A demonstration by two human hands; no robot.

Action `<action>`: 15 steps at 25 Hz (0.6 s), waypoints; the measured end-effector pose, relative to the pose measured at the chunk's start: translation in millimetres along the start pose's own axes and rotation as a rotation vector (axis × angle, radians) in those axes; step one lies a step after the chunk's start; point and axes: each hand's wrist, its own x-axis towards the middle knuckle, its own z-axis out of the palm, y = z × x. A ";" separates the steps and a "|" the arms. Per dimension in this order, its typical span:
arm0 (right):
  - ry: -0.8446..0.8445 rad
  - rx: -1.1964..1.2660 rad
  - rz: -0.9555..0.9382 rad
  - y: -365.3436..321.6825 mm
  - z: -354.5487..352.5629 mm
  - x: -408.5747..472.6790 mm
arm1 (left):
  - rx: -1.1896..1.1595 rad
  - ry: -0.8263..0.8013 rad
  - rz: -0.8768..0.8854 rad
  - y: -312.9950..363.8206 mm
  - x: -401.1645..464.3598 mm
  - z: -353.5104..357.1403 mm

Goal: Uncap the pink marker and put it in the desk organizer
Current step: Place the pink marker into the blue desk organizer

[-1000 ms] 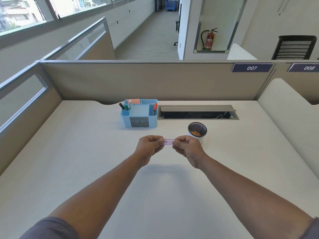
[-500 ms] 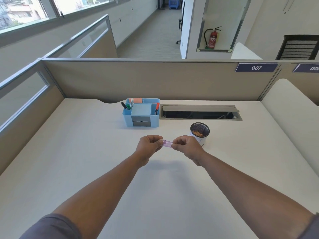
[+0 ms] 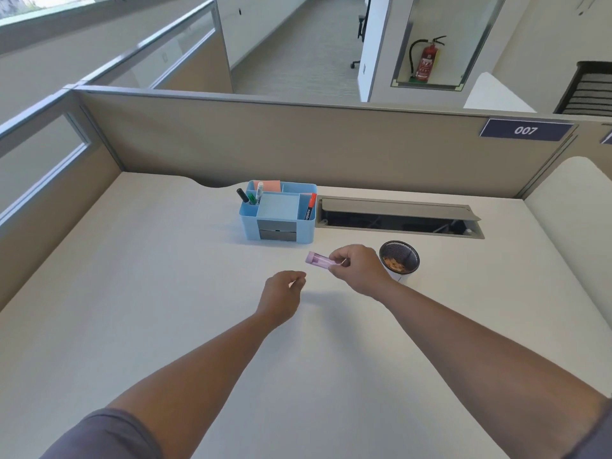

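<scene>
Up at about twelve o'clock from the person, in the head view, the blue desk organizer [image 3: 277, 212] stood near the back partition [image 3: 298, 144] of the pale desk [image 3: 132, 309], with a black marker [image 3: 242, 195], a green marker [image 3: 252, 198] and a white-capped marker [image 3: 259, 191] upright in its left compartment, a red-capped marker [image 3: 310, 207] in its right one, and a pink pad [image 3: 267, 185] at the rear. Just beside it at three o'clock lay the open cable tray [image 3: 399, 217]. At roughly one o'clock from the person, the right hand [image 3: 359, 271] pinched one end of the pink marker [image 3: 319, 260] between thumb and fingers, the translucent pink body pointing toward nine o'clock and raised above the desk, a little in front of the organizer. Whether the cap was on or off could not be told. The left hand [image 3: 281, 293] hovered at seven o'clock of the marker, apart from it, its fingers curled loosely inward; whether it held anything small could not be made out. A black mesh cup [image 3: 399, 258] sat just at three o'clock of the right hand, something brownish inside.
</scene>
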 end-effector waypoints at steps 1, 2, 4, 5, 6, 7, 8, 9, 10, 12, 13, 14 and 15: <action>0.026 -0.014 -0.022 -5.9 0.8 9.8 | 0.066 -0.004 0.051 -8.1 3.9 2.3; 0.048 -0.023 -0.047 -12.3 2.6 21.6 | 0.133 -0.014 0.100 -16.0 9.1 3.4; 0.092 -0.028 -0.095 -24.0 7.2 43.8 | 0.252 -0.038 0.188 -30.9 17.6 4.7; 0.109 -0.022 -0.111 -29.1 9.3 54.4 | 0.296 -0.038 0.228 -38.3 21.0 5.2; 0.116 -0.017 -0.125 -34.0 13.1 69.3 | 0.327 -0.027 0.262 -47.8 27.5 6.1; 0.126 -0.017 -0.139 -39.0 16.1 81.7 | 0.353 -0.010 0.298 -54.9 31.6 7.3; 0.130 -0.026 -0.155 -43.5 18.6 92.4 | 0.374 0.007 0.329 -60.8 34.2 8.7; 0.128 -0.041 -0.168 -47.6 22.5 104.7 | 0.386 0.024 0.350 -66.5 38.4 10.5; 0.119 -0.064 -0.178 -51.4 26.0 116.3 | 0.390 0.036 0.368 -70.7 43.1 12.2; 0.099 -0.120 -0.187 -56.8 33.1 135.6 | 0.403 0.045 0.394 -74.4 52.7 14.0; 0.088 -0.132 -0.186 -58.8 37.2 143.9 | 0.408 0.044 0.407 -75.4 57.9 14.3; 0.077 -0.138 -0.183 -61.1 38.7 148.5 | 0.407 0.039 0.421 -73.6 61.6 13.8; 0.066 -0.143 -0.187 -63.1 40.9 152.8 | 0.404 0.036 0.431 -72.6 65.5 13.5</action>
